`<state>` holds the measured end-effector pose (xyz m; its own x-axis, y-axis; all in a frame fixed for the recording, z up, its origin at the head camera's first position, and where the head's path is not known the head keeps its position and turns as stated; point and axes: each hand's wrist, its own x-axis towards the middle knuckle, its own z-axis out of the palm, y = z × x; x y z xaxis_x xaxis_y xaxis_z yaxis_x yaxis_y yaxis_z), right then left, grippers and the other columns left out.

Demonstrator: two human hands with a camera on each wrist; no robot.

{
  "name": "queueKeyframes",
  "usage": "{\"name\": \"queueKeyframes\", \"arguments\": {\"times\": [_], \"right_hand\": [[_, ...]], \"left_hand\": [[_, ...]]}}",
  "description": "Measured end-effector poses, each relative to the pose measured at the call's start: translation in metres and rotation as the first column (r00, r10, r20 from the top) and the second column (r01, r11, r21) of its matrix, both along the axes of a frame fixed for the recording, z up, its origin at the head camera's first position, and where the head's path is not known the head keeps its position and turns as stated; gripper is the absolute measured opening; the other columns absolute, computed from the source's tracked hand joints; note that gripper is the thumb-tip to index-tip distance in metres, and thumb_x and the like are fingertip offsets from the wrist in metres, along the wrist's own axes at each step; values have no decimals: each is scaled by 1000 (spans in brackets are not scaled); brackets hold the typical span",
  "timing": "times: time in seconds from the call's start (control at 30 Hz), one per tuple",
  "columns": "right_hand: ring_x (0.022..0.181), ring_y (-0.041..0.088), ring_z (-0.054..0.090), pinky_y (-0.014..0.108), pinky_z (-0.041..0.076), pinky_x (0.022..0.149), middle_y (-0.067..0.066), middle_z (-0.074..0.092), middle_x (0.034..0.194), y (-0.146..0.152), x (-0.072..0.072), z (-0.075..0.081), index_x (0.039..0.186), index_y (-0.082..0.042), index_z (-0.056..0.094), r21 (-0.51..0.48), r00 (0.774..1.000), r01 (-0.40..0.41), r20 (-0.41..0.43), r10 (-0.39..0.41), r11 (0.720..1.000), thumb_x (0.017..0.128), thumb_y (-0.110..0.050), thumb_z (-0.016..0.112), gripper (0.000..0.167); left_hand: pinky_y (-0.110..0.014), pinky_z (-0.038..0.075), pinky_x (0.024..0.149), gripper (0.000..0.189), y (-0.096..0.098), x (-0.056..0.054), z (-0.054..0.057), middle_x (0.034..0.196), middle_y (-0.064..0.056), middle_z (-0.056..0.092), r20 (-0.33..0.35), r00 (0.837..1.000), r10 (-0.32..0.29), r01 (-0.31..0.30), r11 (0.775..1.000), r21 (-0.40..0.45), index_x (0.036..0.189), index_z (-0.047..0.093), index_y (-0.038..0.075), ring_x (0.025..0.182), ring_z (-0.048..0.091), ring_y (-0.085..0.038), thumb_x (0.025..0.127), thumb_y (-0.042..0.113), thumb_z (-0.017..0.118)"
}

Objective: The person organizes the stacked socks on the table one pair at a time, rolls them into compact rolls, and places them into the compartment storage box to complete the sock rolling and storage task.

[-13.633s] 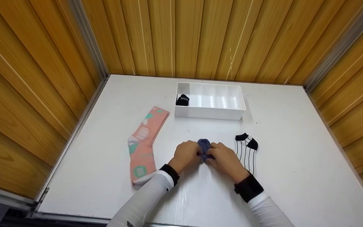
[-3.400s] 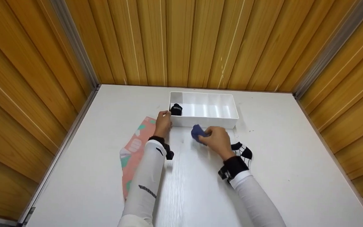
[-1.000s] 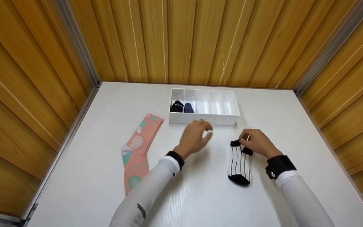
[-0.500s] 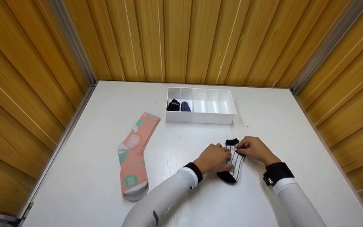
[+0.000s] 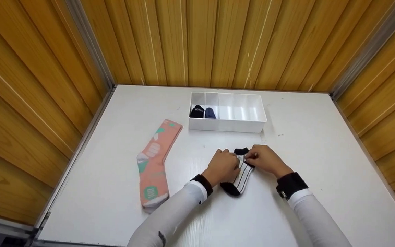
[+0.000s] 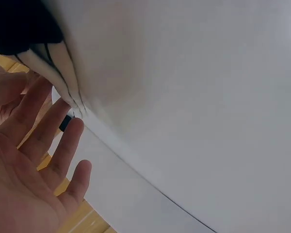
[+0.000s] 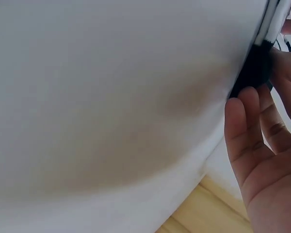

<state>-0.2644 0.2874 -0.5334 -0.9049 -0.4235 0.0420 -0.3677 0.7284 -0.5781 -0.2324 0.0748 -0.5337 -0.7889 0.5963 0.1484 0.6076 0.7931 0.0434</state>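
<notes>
White letters (image 5: 199, 109) on the black sock (image 5: 196, 114) are too small to read. Right of the pink sock (image 5: 153, 166) is a striped, black-toed sock (image 5: 244, 177). The right hand (image 5: 266, 160) pinches it; the left hand (image 5: 222, 166) touches it, maybe gripping, I can't tell.

Left hand (image 6: 22, 170) against striped sock (image 6: 56, 63)

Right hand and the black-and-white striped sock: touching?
Touching. The right wrist view shows it: the right hand's fingertips press against a black patch of the black-and-white striped sock.
</notes>
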Motion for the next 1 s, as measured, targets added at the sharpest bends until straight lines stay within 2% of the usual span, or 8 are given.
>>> {"name": "queueKeyframes", "arguments": {"times": [0.13, 0.3, 0.37, 0.53, 0.67, 0.77, 0.9, 1.0], "right_hand": [[80, 13, 61, 28, 48, 72, -1, 69, 85, -21, -4, 0, 94, -11, 81, 4, 1000, -21, -13, 21, 1000, 85, -9, 78, 10], [79, 12, 59, 28, 47, 72, -1, 69, 85, -45, -8, -1, 95, -12, 81, 6, 998, -59, -13, 59, 998, 86, -11, 77, 10], [79, 12, 59, 29, 47, 72, -1, 69, 85, -52, -9, -1, 95, -12, 81, 10, 998, -64, -16, 64, 998, 86, -12, 77, 10], [77, 13, 58, 29, 46, 70, -1, 67, 83, -60, -11, -2, 95, -13, 81, 27, 999, -51, -6, 52, 998, 85, -11, 77, 10], [76, 13, 57, 29, 46, 69, -1, 66, 83, -64, -12, -4, 96, -12, 81, 23, 998, -65, 9, 65, 998, 86, -12, 77, 11], [76, 13, 57, 29, 46, 69, -1, 66, 83, -66, -12, -4, 96, -12, 81, 24, 997, -74, -5, 74, 997, 86, -12, 77, 11], [76, 12, 57, 31, 46, 71, -3, 65, 82, -66, -9, -3, 95, -13, 81, 48, 997, -72, -33, 74, 996, 87, -14, 75, 10], [77, 11, 58, 32, 48, 73, -4, 65, 82, -66, -3, 0, 94, -14, 81, 70, 996, -69, -45, 72, 995, 90, -18, 74, 9]], "left_hand": [[-39, 52, 79, 21, -9, 1, -3, 92, 5, 73, -15, 994, 104, -104, 994, 26, 78, 75, 22, 86, 66, -20, 90, 38, 69], [-38, 55, 73, 17, -17, 4, -3, 91, 2, 75, -4, 968, 250, -249, 967, 52, 85, 77, 19, 82, 69, -21, 88, 35, 72], [-38, 56, 71, 15, -20, 4, -2, 90, 0, 75, -6, 960, 281, -280, 958, 60, 88, 77, 18, 81, 69, -21, 87, 33, 73], [-37, 57, 62, 11, -24, 5, -1, 86, -2, 74, -22, 957, 291, -288, 955, 76, 91, 76, 17, 74, 71, -21, 88, 27, 73], [-36, 57, 59, 11, -26, 7, -1, 87, -3, 74, -36, 953, 302, -300, 953, 46, 93, 77, 17, 73, 72, -21, 90, 26, 71], [-35, 56, 57, 13, -25, 10, 1, 87, -3, 74, -17, 949, 316, -316, 949, 15, 93, 77, 18, 72, 72, -20, 90, 29, 72], [-35, 55, 55, 20, -26, 15, 5, 84, -2, 72, 27, 951, 307, -307, 952, -15, 90, 76, 16, 70, 70, -19, 89, 36, 73], [-35, 55, 55, 22, -29, 16, 8, 80, -1, 72, 20, 950, 310, -310, 951, -7, 85, 75, 16, 69, 70, -19, 88, 38, 73]]}}
